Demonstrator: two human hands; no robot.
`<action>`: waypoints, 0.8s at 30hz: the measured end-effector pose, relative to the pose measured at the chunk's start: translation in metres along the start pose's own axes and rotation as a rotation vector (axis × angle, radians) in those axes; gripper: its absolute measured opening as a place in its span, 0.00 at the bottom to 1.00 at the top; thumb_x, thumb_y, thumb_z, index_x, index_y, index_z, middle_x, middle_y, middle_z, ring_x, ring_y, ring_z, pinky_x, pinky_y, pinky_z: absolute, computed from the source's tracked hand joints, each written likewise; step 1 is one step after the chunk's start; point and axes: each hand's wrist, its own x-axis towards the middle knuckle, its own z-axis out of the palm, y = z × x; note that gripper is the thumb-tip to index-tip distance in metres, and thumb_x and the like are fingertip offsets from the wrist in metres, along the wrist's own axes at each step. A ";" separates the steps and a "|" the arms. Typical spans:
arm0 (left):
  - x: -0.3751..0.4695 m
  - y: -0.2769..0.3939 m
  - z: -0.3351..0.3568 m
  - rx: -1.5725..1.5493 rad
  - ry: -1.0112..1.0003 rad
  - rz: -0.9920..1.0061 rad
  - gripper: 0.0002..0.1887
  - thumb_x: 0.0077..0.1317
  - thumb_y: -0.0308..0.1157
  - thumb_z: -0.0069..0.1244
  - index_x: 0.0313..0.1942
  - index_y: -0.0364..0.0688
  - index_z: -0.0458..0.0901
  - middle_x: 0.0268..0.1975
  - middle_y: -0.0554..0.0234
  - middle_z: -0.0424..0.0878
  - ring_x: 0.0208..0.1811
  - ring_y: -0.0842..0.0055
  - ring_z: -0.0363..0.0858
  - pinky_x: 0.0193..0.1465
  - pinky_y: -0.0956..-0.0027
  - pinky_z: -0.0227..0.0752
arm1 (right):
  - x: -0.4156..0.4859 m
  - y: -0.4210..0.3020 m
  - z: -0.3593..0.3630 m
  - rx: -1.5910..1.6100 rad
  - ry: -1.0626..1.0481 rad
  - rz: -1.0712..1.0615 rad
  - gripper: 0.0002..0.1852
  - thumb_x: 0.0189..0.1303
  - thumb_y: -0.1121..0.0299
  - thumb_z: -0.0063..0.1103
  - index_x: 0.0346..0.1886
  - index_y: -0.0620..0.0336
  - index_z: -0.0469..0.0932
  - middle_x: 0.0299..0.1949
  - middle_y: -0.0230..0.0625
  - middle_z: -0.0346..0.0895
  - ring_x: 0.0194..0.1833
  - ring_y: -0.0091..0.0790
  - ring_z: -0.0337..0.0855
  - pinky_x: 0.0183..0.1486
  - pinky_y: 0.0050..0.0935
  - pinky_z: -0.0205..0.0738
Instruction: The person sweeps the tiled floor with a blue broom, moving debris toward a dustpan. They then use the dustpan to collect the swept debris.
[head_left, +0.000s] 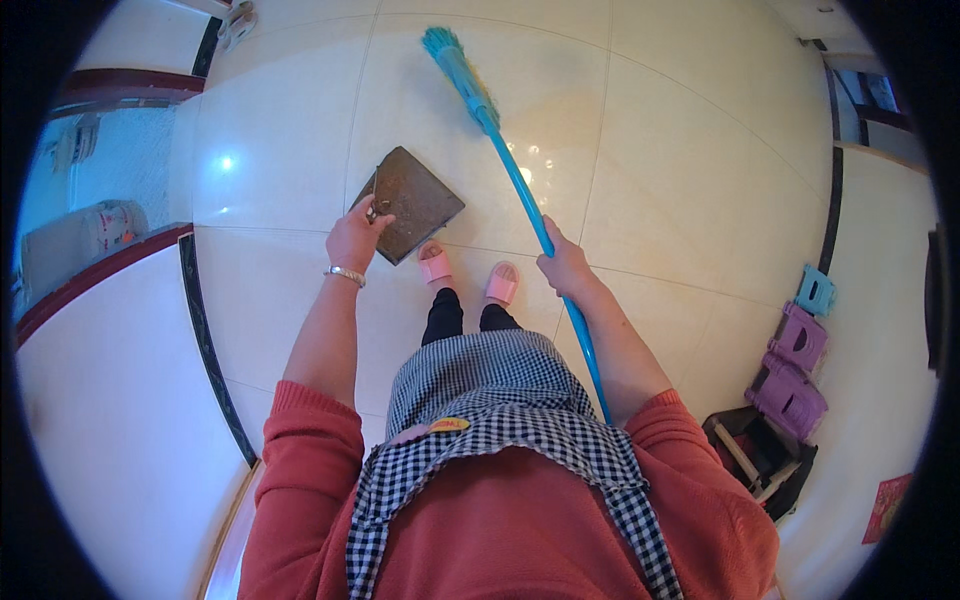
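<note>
My right hand grips the blue handle of a broom. Its bristle head, blue-green with some yellow, points away from me at the top of the view, and the handle's lower end runs past my right forearm. My left hand, with a bracelet at the wrist, is at the near left edge of a square brown dustpan. Thumb and fingers close around a thin wire handle there, partly hidden by the hand. Dust and small bits of debris lie on the dustpan's surface.
My feet in pink slippers stand just behind the dustpan on pale floor tiles. Purple stools, a light-blue stool and a dark wood-framed item line the right wall. A doorway with a red-brown sill opens at left. Shoes lie top left.
</note>
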 end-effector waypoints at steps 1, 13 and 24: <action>-0.009 -0.002 0.003 0.013 0.009 -0.002 0.29 0.58 0.54 0.56 0.58 0.55 0.76 0.39 0.59 0.86 0.39 0.61 0.85 0.38 0.57 0.76 | 0.004 0.000 -0.001 -0.017 0.000 0.012 0.41 0.55 0.74 0.50 0.75 0.47 0.47 0.40 0.57 0.78 0.27 0.46 0.82 0.25 0.38 0.79; -0.061 -0.056 0.028 -0.027 -0.026 -0.214 0.29 0.57 0.56 0.56 0.57 0.56 0.77 0.36 0.57 0.86 0.38 0.59 0.84 0.37 0.56 0.76 | 0.081 0.001 0.056 -0.156 0.040 -0.258 0.38 0.55 0.73 0.51 0.72 0.52 0.52 0.40 0.61 0.79 0.40 0.56 0.83 0.42 0.45 0.78; -0.061 -0.061 0.043 -0.044 0.017 -0.183 0.28 0.60 0.55 0.54 0.58 0.53 0.76 0.34 0.58 0.86 0.35 0.59 0.84 0.35 0.56 0.75 | -0.019 0.028 0.109 -0.292 -0.218 -0.179 0.38 0.58 0.72 0.49 0.74 0.44 0.50 0.40 0.57 0.79 0.43 0.52 0.82 0.47 0.40 0.76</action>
